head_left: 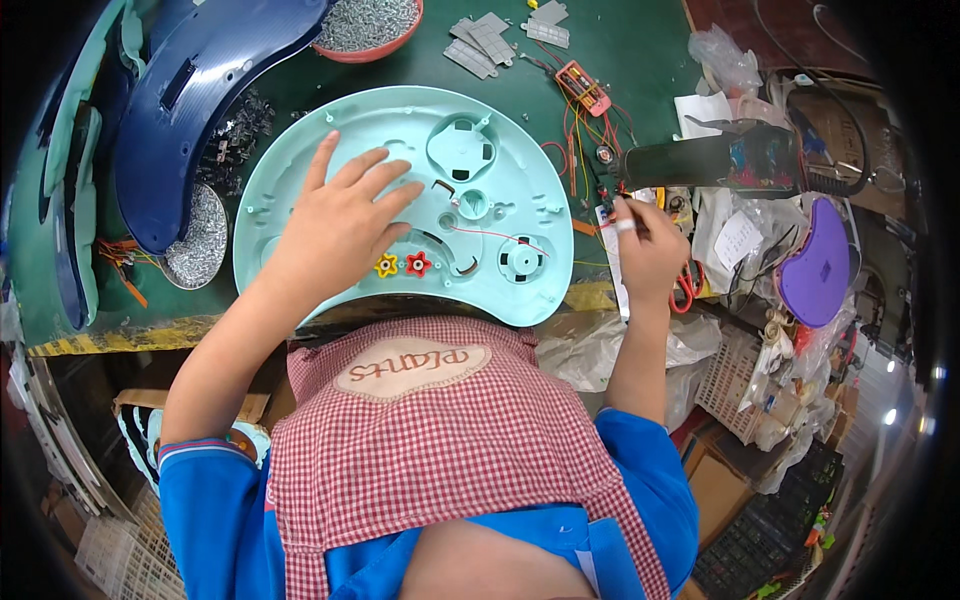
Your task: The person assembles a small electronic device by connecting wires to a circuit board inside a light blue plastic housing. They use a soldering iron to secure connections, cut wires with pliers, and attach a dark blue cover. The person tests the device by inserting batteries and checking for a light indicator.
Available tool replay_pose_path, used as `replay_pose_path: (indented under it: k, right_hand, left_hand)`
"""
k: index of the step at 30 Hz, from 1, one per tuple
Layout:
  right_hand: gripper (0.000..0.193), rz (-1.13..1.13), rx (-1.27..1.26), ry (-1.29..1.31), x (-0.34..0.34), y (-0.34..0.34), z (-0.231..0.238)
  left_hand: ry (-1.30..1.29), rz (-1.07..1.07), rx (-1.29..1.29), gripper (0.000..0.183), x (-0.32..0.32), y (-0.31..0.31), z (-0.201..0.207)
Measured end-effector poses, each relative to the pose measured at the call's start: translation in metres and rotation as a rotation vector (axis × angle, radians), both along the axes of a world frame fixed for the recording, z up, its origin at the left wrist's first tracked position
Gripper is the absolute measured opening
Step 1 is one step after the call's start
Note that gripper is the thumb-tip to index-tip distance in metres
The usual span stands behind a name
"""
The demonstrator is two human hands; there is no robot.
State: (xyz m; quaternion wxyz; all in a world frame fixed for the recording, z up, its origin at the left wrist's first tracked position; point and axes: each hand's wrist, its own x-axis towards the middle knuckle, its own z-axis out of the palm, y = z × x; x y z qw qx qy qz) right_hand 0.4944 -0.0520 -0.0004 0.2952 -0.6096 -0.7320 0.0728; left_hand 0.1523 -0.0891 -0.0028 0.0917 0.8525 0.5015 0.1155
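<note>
A light teal, kidney-shaped plastic shell (pixel 330 140) lies hollow side up on the bench before me. My left hand (pixel 345 215) rests over its left half, fingers spread, holding nothing. Yellow (pixel 386 265) and red (pixel 418 264) star-shaped knobs sit side by side in the shell near that hand. A thin red wire (pixel 490 234) runs across the shell from a small round hole. Off the shell's right edge, my right hand (pixel 650 245) is closed in a pinch beside small dark parts and wires; what lies between its fingertips is too small to make out.
A dark cylindrical tool (pixel 700 163) with a cable juts in at right, above red-handled scissors (pixel 686 287). A wired red battery box (pixel 583 88) and grey plates (pixel 480 45) lie farther back. Screws fill a red bowl (pixel 372 50) and another bowl (pixel 195 240); dark blue shells (pixel 200 90) stand left.
</note>
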Motion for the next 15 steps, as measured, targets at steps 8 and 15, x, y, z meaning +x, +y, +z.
replay_pose_path:
  k: [8,15]
  right_hand:
    - [0.013,-0.079,0.031,0.252,0.036,0.014,-0.037]
    - [0.022,-0.43,-0.132,-0.081,0.128,0.034,-0.031]
  left_hand:
    - [-0.006,-0.032,-0.104,0.037,-0.001,-0.009,0.009]
    - [-0.031,-0.005,-0.102,0.032,-0.007,-0.019,0.006]
